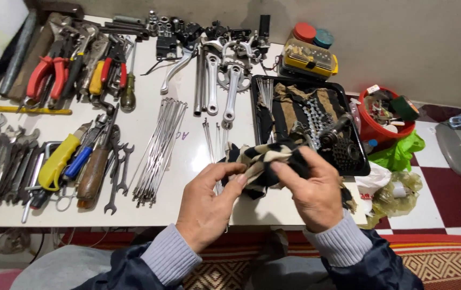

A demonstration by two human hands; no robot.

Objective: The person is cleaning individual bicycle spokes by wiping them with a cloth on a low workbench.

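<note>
A dark and cream patterned rag (265, 161) is bunched between both hands above the near edge of the white table (187, 145). My left hand (209, 204) pinches the rag from the left with thumb and fingers. On its right side, my right hand (311, 188) closes its fingers over the cloth. Whether something is wrapped inside the rag is hidden. Just beyond the hands lie thin metal spokes (158, 153), and a black tray (359, 166) holds a bicycle chain (313, 118), a sprocket cluster (346, 153) and another rag.
Wrenches (4, 161), screwdrivers (82, 161) and red-handled pliers (47, 75) fill the table's left. Crank arms (222, 80) and small parts lie at the back. A yellow case (308, 59) and a red bucket (373, 129) stand on the right, with plastic bags on the checked floor.
</note>
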